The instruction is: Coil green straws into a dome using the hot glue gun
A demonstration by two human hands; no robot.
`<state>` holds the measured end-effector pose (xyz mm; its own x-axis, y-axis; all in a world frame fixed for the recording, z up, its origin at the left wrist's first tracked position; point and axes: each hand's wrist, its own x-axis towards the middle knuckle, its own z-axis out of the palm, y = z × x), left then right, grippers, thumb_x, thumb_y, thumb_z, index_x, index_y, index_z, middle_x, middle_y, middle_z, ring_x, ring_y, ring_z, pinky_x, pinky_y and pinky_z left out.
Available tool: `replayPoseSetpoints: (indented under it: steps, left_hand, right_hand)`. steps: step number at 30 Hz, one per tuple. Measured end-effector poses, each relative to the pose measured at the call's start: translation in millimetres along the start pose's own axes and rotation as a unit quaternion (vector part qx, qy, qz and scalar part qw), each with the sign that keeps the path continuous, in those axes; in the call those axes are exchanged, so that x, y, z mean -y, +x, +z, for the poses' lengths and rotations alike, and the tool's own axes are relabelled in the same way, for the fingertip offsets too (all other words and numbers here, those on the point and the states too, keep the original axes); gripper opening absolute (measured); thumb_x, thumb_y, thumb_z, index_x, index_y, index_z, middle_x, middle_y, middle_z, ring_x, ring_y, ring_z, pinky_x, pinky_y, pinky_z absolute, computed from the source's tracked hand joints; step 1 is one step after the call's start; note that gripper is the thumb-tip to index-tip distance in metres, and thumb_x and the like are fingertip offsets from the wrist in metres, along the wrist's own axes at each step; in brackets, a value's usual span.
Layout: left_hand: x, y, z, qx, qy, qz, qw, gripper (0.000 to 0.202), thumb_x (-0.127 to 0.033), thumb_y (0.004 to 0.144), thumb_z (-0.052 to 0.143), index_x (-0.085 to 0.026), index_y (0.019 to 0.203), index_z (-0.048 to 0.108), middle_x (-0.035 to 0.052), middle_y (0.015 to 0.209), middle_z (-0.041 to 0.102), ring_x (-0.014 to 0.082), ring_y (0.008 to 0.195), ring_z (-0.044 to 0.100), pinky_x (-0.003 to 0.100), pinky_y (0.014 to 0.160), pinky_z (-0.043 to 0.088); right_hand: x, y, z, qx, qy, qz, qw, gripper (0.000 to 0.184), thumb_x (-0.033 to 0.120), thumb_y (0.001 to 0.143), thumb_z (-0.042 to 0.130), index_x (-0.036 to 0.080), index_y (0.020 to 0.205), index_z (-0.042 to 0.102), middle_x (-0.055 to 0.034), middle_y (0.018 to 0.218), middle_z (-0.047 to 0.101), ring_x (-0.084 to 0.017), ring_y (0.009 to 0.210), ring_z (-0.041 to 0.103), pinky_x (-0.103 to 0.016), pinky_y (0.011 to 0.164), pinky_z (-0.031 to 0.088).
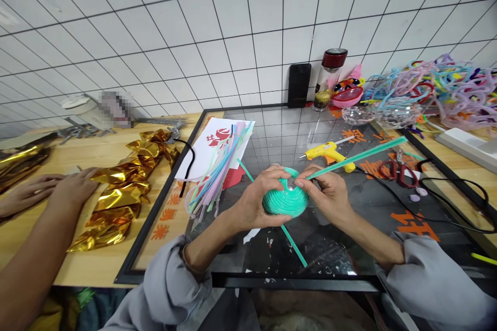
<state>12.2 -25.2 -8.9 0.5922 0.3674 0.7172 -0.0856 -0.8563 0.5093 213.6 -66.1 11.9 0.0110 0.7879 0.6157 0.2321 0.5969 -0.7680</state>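
My left hand is closed around a teal ball wound in rows of pipe cleaner, with a small clear patch at its top. Between thumb and fingers, my right hand pinches teal pipe cleaners at the ball's upper right; their long ends stick out to the right. A teal strand lies on the dark glass board below the ball. Left of my left hand, a bundle of pastel pipe cleaners rests partly on a white sheet with red print.
Beyond my right hand lie a yellow glue gun and red-handled scissors with black cord. A phone, a glass bottle and heaped pipe cleaners line the wall. At left, another person's hands are near crumpled gold foil.
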Motion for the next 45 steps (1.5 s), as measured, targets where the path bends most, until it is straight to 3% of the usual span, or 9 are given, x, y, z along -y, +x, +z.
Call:
replayPoseSetpoints:
  steps: [19, 30, 36, 45]
  left_hand:
    - [1.7, -0.5, -2.3, 0.01, 0.022, 0.021, 0.999, 0.053, -0.029, 0.077, 0.083, -0.024, 0.12, 0.053, 0.0154, 0.133, 0.058, 0.0308, 0.131, 0.056, 0.062, 0.112, 0.044]
    - [1.5, -1.5, -0.6, 0.003, 0.004, 0.0, 1.0, 0.068, -0.027, 0.074, 0.085, -0.026, 0.13, 0.047, 0.015, 0.133, 0.059, 0.0326, 0.134, 0.054, 0.063, 0.114, 0.042]
    - [-2.2, -3.1, -3.5, 0.012, 0.046, -0.001, 0.999, 0.06, -0.031, 0.076, 0.084, -0.024, 0.126, 0.05, 0.0179, 0.142, 0.05, 0.0323, 0.135, 0.052, 0.058, 0.111, 0.046]
    - [-0.6, -0.7, -3.6, 0.003, 0.039, 0.019, 0.999, 0.062, -0.03, 0.075, 0.085, -0.025, 0.126, 0.05, 0.0143, 0.13, 0.058, 0.0316, 0.131, 0.056, 0.061, 0.111, 0.046]
  right_hand:
    - [1.6, -0.1, -1.2, 0.002, -0.011, 0.003, 1.0, 0.01, 0.016, 0.086, 0.069, 0.021, 0.077, 0.071, 0.0021, 0.068, 0.068, -0.012, 0.06, 0.06, -0.023, 0.056, 0.046]
    - [1.2, 0.1, -1.1, 0.003, -0.019, 0.013, 1.0, 0.013, 0.025, 0.087, 0.069, 0.021, 0.075, 0.071, 0.0004, 0.067, 0.069, -0.014, 0.06, 0.061, -0.026, 0.056, 0.047]
    - [2.1, 0.0, -1.2, 0.003, -0.015, 0.011, 1.0, 0.012, 0.023, 0.087, 0.07, 0.021, 0.075, 0.072, 0.0006, 0.068, 0.071, -0.013, 0.06, 0.062, -0.026, 0.056, 0.048]
    - [-0.1, -1.3, -1.0, 0.0, -0.015, 0.024, 1.0, 0.014, 0.027, 0.087, 0.07, 0.021, 0.075, 0.072, 0.0005, 0.067, 0.069, -0.014, 0.06, 0.061, -0.026, 0.056, 0.048]
